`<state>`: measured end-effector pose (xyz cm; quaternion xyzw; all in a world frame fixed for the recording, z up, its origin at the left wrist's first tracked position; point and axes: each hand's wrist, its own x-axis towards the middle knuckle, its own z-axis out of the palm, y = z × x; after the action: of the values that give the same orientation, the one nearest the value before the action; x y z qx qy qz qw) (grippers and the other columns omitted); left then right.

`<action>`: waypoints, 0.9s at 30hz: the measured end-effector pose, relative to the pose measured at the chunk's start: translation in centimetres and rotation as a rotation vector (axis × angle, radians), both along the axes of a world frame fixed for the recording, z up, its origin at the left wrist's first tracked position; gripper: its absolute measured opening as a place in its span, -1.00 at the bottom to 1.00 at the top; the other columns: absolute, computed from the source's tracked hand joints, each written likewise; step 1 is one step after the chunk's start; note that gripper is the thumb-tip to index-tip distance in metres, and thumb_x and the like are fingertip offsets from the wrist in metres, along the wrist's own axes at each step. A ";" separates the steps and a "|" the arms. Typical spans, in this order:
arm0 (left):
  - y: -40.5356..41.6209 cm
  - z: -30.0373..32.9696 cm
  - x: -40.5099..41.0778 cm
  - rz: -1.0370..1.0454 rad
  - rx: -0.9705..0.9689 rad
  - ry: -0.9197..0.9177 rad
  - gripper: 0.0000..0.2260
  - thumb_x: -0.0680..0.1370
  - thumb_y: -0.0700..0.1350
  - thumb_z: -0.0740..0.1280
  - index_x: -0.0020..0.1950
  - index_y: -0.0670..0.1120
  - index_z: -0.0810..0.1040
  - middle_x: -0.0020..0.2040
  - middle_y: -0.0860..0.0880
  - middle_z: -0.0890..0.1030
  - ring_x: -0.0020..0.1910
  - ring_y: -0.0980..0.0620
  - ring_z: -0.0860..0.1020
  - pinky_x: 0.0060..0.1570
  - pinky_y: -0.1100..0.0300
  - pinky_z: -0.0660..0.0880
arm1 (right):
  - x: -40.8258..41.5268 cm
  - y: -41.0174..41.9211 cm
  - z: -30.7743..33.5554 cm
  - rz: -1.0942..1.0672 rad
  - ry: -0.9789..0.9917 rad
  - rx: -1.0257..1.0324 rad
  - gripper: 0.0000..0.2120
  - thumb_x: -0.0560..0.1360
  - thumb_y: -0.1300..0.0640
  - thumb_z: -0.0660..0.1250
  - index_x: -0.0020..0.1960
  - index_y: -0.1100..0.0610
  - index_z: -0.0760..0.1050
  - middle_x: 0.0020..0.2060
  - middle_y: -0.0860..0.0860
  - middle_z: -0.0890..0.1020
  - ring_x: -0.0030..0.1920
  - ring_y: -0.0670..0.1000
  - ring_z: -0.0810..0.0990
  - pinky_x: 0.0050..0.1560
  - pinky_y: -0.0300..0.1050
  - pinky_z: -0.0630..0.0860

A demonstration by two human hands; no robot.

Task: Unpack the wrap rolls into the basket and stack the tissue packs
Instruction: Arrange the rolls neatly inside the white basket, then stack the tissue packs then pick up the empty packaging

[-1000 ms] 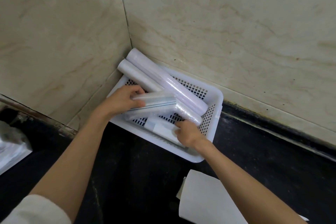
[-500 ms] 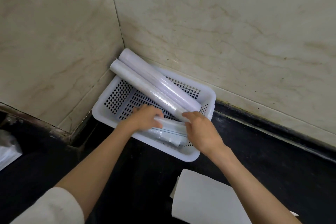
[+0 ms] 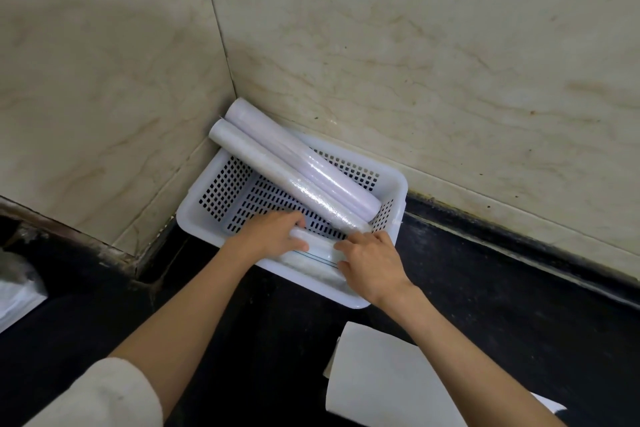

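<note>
since a second ago the short wrap rolls have come down from mid-basket to the near wall of the white perforated basket. left hand curls over their left end, right hand presses fingers on the right end. two long rolls lie diagonally behind. best to seat them flat, parallel to the wall, before letting go.

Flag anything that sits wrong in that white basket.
The two long wrap rolls lie diagonally, too long for the basket: their far ends overhang its back corner against the wall. Both hands press a shorter roll along the near side.
</note>
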<state>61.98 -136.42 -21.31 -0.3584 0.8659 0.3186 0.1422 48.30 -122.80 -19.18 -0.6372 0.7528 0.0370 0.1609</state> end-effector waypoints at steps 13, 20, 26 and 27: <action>6.7 6.3 9.7 0.085 -0.532 0.292 -0.55 0.55 -0.05 0.25 0.42 -0.08 0.29 0.46 -0.12 0.30 0.46 -0.12 0.21 0.43 -0.05 0.17 | 4.4 1.8 6.1 0.106 -0.181 -0.306 -0.53 0.56 -0.01 0.17 0.43 0.08 0.22 0.34 0.08 0.42 0.32 0.09 0.38 0.36 -0.01 0.26; 8.9 7.5 23.2 0.358 -0.613 0.122 -0.52 0.57 0.01 0.20 0.47 0.01 0.17 0.50 -0.05 0.22 0.48 -0.07 0.15 0.45 -0.05 0.15 | 14.4 -0.2 7.8 0.377 -0.240 -0.429 -0.47 0.52 -0.03 0.23 0.43 0.12 0.23 0.31 0.11 0.45 0.26 0.10 0.44 0.30 0.04 0.37; 7.7 6.2 34.3 0.644 -0.496 -0.100 -0.39 0.54 -0.01 0.26 0.50 0.00 0.02 0.53 -0.11 0.06 0.50 -0.13 0.03 0.45 -0.13 0.08 | 23.9 -4.3 5.4 0.501 -0.280 -0.242 -0.46 0.55 -0.05 0.17 0.46 0.08 0.12 0.37 0.10 0.37 0.32 0.12 0.38 0.31 0.07 0.37; 7.0 6.0 35.7 0.675 -0.486 -0.129 -0.35 0.52 0.00 0.28 0.50 0.00 0.00 0.53 -0.13 0.03 0.50 -0.14 0.01 0.45 -0.14 0.06 | 25.2 -5.2 4.8 0.493 -0.291 -0.198 -0.46 0.55 -0.05 0.16 0.46 0.08 0.12 0.37 0.10 0.37 0.32 0.13 0.37 0.30 0.09 0.37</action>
<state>97.71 -129.43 -15.33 -0.6643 0.7392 0.1106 -0.0051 73.54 -127.97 -14.39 -0.8120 0.5442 -0.0905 0.1904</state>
